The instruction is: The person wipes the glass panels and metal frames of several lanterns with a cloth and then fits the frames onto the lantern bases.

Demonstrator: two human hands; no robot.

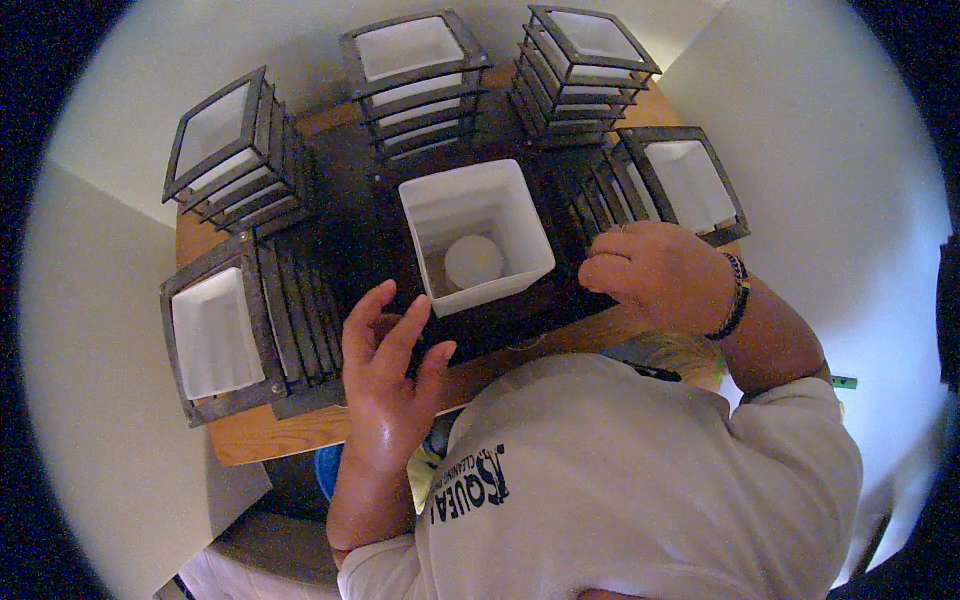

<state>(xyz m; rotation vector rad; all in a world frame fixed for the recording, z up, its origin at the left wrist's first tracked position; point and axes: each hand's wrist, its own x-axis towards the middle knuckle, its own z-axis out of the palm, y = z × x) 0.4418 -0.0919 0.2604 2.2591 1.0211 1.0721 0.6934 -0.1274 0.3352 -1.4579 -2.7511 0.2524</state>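
Before me a square white shade (480,225), open at the top, stands on a dark surface, with a round white bulb or disc (473,262) inside at its bottom. My left hand (394,352) is beside the shade's near left corner, fingers apart and holding nothing that shows. To the right of the shade is my right hand (645,270), its fingers curled in front of a dark slatted frame (660,180) with a white lining. Whether those fingers grip anything is hidden.
More dark slatted frames with white linings surround the shade: near left (259,330), far left (247,157), far middle (420,82) and far right (581,71). They stand on a wooden table (281,433). Pale walls (787,127) rise close behind and beside it.
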